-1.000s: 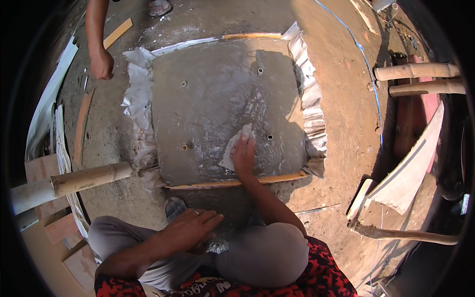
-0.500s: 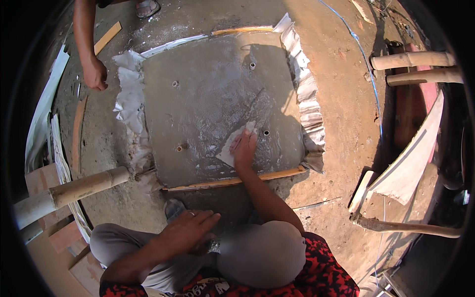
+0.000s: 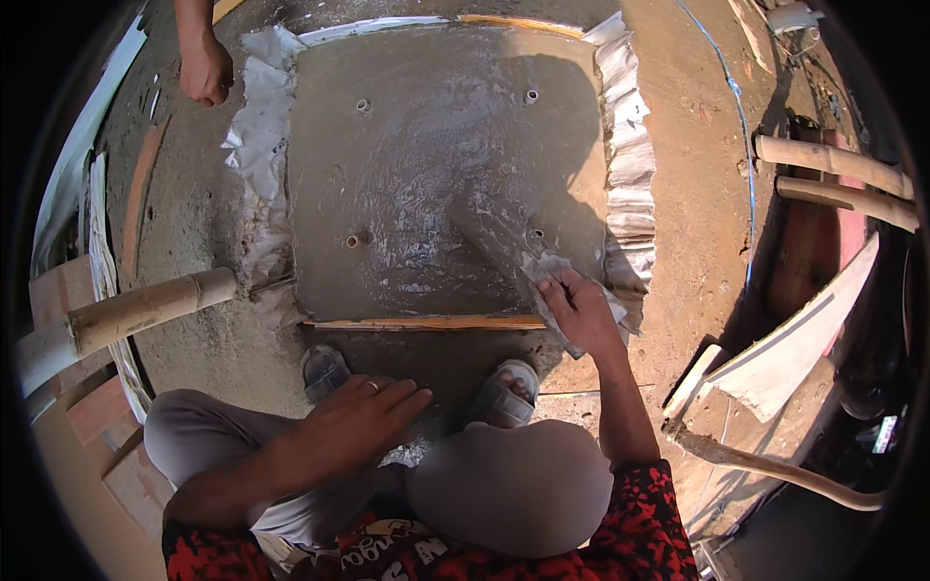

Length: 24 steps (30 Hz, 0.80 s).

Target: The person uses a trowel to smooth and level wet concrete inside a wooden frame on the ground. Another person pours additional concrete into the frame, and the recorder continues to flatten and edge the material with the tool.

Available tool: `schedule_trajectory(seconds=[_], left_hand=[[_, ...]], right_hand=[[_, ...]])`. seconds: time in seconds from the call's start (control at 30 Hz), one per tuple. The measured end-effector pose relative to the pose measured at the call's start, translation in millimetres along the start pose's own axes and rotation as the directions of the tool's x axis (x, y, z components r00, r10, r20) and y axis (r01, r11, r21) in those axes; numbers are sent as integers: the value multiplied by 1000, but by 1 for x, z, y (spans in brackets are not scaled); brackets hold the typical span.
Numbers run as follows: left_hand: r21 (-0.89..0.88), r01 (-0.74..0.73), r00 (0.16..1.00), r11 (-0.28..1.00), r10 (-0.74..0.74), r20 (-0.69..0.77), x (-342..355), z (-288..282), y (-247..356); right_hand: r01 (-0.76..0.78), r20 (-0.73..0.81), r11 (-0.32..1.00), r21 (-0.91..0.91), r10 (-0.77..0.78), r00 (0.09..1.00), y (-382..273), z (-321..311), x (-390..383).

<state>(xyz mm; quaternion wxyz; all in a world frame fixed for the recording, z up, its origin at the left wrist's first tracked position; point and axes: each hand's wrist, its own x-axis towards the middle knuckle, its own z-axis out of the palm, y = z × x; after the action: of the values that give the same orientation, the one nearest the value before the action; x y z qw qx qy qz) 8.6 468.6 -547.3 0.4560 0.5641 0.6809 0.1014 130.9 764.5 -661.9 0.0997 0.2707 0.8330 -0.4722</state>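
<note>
My right hand (image 3: 578, 308) is closed on a long, flat trowel-like tool (image 3: 499, 242) smeared with grey cement. Pale, ragged material shows around the fingers, and the grip itself is partly hidden. The tool slants across the near right corner of a wet cement slab (image 3: 378, 194), its near end crossing the slab's front edge. Several short pipe stubs (image 3: 357, 240) poke up from the slab. My left hand (image 3: 373, 414), a ring on one finger, hangs over my lap with its fingers stretched out, holding nothing.
Wooden strips (image 3: 426, 322) and crumpled pale sheeting (image 3: 625, 145) border the slab. Another person's hand (image 3: 205, 73) is at the far left. Bamboo poles (image 3: 155, 308) lie left and right. A blue cord (image 3: 744, 145) and a hoe-like tool (image 3: 775, 465) are on the right.
My right hand has drawn the tool rightward and nearer, from the slab's surface to its near right corner. My left hand stays over my lap. The view has shifted.
</note>
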Motion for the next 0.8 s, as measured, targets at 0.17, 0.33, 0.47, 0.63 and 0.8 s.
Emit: schedule_trajectory(seconds=[0.17,0.33,0.47,0.63,0.8], left_hand=[[-34,-18,998,999,16,-54,0,2,-1],[-30,-7,999,1000,6,-38,4,-2,4],[-74,-25,999,997,21,-42,-2,10,11],[-268,32,997,963,-12,77,-22,9,55],[-431,157,986,889,-116,121,-61,27,103]], right_hand=[[-38,48,992,-118,44,998,7,7,-25],[-27,131,985,-170,50,990,7,35,-27],[-77,153,969,-237,115,981,33,27,-68],[-356,121,919,-171,378,918,15,-8,-97],[-356,-2,907,-224,364,931,30,-15,-103]])
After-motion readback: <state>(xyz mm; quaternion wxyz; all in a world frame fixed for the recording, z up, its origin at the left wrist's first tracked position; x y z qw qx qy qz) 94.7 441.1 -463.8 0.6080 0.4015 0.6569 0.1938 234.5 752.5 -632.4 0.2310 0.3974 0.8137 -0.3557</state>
